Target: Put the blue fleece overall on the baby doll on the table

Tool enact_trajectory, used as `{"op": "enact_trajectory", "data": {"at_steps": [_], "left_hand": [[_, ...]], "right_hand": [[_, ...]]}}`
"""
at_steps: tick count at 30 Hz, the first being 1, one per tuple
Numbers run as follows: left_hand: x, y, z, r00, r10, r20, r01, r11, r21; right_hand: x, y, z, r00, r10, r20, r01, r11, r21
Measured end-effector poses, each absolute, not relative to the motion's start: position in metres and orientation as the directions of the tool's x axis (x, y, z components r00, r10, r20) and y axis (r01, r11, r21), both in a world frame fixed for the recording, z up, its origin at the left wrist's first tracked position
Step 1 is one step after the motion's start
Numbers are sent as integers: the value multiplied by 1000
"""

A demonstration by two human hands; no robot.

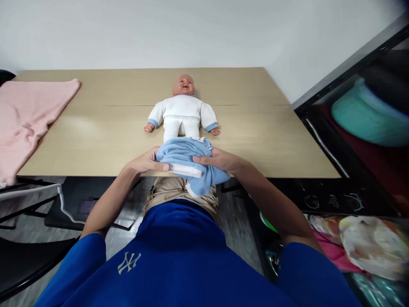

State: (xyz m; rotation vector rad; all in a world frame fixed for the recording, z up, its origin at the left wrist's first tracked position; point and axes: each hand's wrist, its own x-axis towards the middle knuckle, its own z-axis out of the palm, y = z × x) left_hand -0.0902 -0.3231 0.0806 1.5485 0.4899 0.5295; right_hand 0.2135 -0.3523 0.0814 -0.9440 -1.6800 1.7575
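Note:
A baby doll (183, 111) in a white suit with blue cuffs lies on its back in the middle of the wooden table (105, 132), head toward the wall. A bunched light blue garment (185, 155) with a white band covers the doll's legs at the table's near edge. My left hand (147, 162) grips the garment's left side, fingers closed on the cloth. My right hand (220, 161) grips its right side, thumb lying across the top. Part of the blue cloth hangs over the table edge.
A pink cloth (28, 115) lies spread on the table's far left corner. A dark shelf unit (358, 140) with a teal bundle (367, 115) stands at the right. Bags and coloured items (367, 247) sit on the floor at the lower right.

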Motion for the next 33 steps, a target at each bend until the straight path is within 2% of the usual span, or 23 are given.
{"op": "enact_trajectory", "data": {"at_steps": [2,5,9,12,15,18,22,27,30,33], "left_hand": [[-87,-328,81,735,678,-1,51,-53,997],[-78,-336,74,598,797,-82,183,-36,982],[-65,-338,50,351,928,-124,251,34,967],[-57,-333,35,263,961,-79,279,3,960],[-51,-326,29,232,972,-40,274,-25,961],[-47,-315,27,242,967,-72,239,12,971],[-41,-292,24,276,956,-104,203,48,978],[-39,-278,22,179,983,49,282,-99,954],[-48,-292,30,172,985,26,339,-84,937],[-61,-313,38,186,979,-83,450,-9,893]], "right_hand": [[212,-349,76,-595,797,-108,145,-27,-989],[205,-347,61,-436,900,-10,232,102,-967],[193,-348,40,-280,959,54,282,136,-950],[190,-345,29,-205,978,50,307,113,-945],[188,-340,22,-87,996,35,412,68,-909],[187,-329,16,-25,999,37,474,44,-879],[191,-304,13,-16,1000,27,491,31,-870],[196,-283,38,-68,997,31,561,64,-825],[188,-292,63,-171,985,1,673,117,-730],[175,-305,82,-238,964,-118,822,135,-553]]}}
